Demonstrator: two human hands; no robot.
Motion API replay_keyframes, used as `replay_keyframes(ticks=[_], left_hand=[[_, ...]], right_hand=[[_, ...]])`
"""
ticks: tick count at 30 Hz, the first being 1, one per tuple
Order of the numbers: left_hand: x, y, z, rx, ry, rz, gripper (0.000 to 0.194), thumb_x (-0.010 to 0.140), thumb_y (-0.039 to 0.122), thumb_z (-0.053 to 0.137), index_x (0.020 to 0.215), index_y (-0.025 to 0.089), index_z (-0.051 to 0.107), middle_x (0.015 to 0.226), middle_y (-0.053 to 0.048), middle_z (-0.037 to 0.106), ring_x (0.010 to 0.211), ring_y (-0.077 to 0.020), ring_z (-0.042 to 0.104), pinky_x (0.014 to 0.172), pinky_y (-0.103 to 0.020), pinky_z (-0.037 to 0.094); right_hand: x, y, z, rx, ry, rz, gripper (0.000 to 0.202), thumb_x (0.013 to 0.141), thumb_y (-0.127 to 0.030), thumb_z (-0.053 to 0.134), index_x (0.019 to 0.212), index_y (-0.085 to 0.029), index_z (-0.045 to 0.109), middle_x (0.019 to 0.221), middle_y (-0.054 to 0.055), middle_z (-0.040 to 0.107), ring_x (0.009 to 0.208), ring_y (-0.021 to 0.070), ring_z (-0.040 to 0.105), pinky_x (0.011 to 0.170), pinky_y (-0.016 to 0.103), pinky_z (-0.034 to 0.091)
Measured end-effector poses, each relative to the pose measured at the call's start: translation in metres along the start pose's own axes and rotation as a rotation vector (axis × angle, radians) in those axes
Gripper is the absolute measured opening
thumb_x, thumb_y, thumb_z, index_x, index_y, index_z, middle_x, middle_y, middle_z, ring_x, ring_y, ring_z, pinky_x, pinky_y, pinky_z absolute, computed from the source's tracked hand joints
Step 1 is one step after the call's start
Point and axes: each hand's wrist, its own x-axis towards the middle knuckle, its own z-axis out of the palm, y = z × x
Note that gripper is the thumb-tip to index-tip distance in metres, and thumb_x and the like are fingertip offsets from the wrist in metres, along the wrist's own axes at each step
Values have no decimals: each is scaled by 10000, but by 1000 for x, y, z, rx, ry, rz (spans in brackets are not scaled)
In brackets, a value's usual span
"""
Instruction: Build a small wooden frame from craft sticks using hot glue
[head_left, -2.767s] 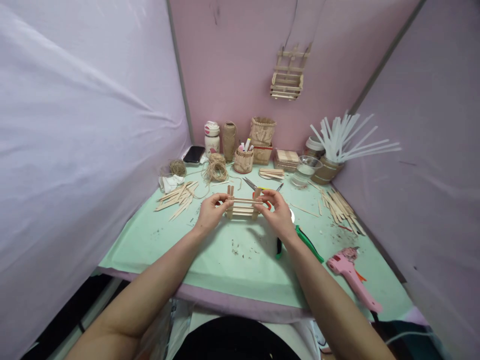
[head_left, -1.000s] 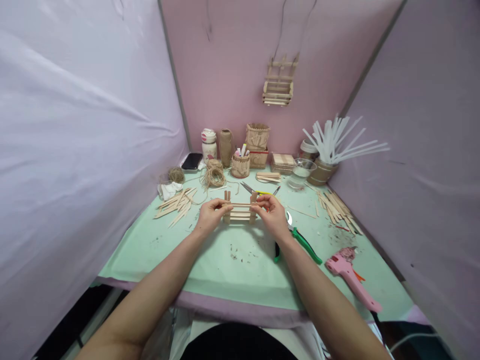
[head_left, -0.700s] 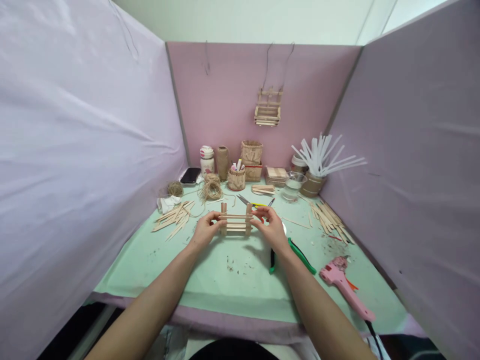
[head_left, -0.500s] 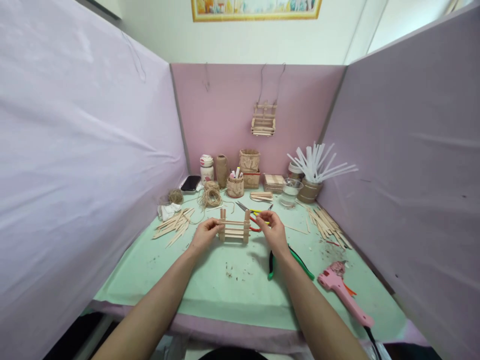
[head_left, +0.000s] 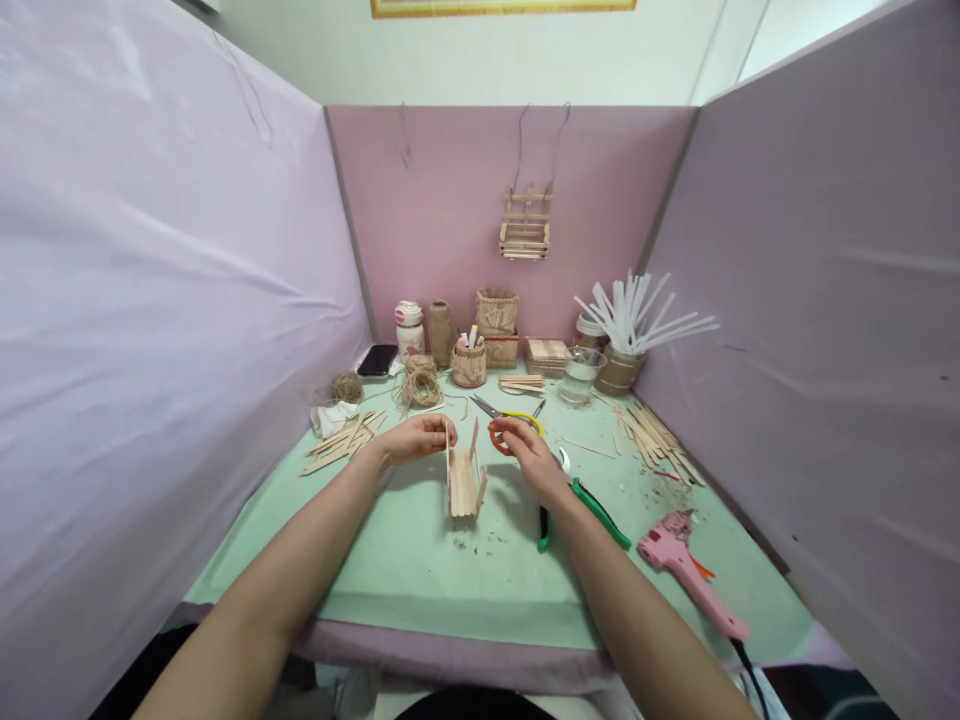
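My left hand [head_left: 418,438] pinches the upper edge of a small craft-stick frame [head_left: 465,482], with a flat slatted base and upright sticks at its sides. The frame is turned end-on, just above the green-covered table. To its right, clear of it, my right hand [head_left: 526,447] has thumb and fingers drawn together; whatever is between them, if anything, cannot be made out. Right behind those fingers lie scissors [head_left: 538,421] with red and yellow handles, partly covered. Green-handled pliers [head_left: 600,515] lie beside my right forearm, which hides part of them.
A pink glue gun [head_left: 694,575] lies at the right front. Loose sticks [head_left: 660,445] spread at right, more sticks [head_left: 341,442] at left. Along the back stand twine [head_left: 420,388], a pen cup [head_left: 469,366], a water cup [head_left: 580,377] and glue sticks [head_left: 634,315]. A stick model [head_left: 526,235] hangs behind.
The stick frame has been turned from broadside to end-on, its base now showing, and sits slightly lower. My right hand has shifted a little left. The view has tilted down slightly.
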Motion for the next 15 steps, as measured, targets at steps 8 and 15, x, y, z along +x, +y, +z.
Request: replay_keyframes(ticks=[8,15], left_hand=[[31,-12,-1,-35,-111,-94,416,496,385,876,794,158,694,775,-53,655,658,-145,585,646,-280,458],[17,-8,-15,-93,199,42,466,575,352,851,991,202,704,1139,-123,658,926,-178,629,750,-269,455]], right_hand=[[5,3,8,-88,-152,-104,331,750,-313,608,1070,-252,668,1009,31,691,890,171,600,766,318,513],[3,5,7,-93,-28,-60,147,682,-333,678,635,-215,605,757,6,664,776,185,612,751,335,509]])
